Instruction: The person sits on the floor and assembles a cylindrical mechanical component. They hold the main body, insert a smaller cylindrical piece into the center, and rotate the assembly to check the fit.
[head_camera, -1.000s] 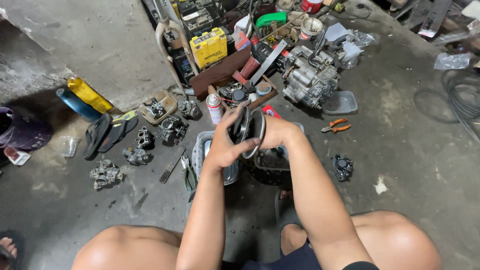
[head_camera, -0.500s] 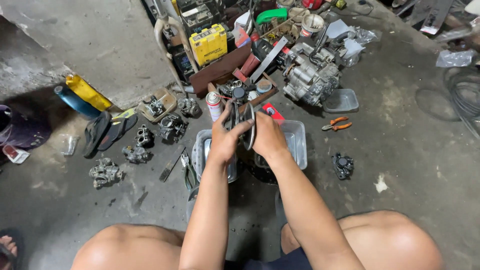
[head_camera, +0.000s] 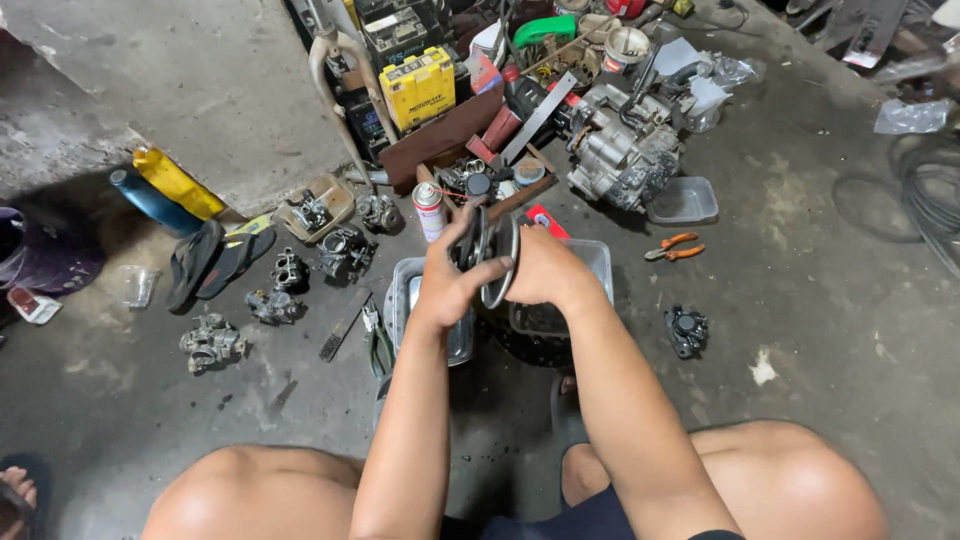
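Note:
My left hand (head_camera: 448, 282) and my right hand (head_camera: 540, 268) grip between them a round metal disc-shaped engine part (head_camera: 494, 252), held on edge above the floor. The left hand's fingers wrap its left face, and the right palm presses on its right side. Below the hands sit a metal tray (head_camera: 402, 300) and a clear plastic tub (head_camera: 592, 262). A dark round part (head_camera: 530, 345) lies on the floor under my right forearm. My bare knees frame the bottom of the view.
A spray can (head_camera: 430, 210), an engine block (head_camera: 620, 155), a yellow battery (head_camera: 418, 88) and a box of parts (head_camera: 500, 180) stand beyond the hands. Orange pliers (head_camera: 672, 248), a caliper (head_camera: 686, 330), carburettor bodies (head_camera: 212, 342), sandals (head_camera: 215, 262), bottles (head_camera: 165, 190) lie around on the concrete floor.
The hands with the disc part moved slightly away from me and then back lower; the grip stays the same.

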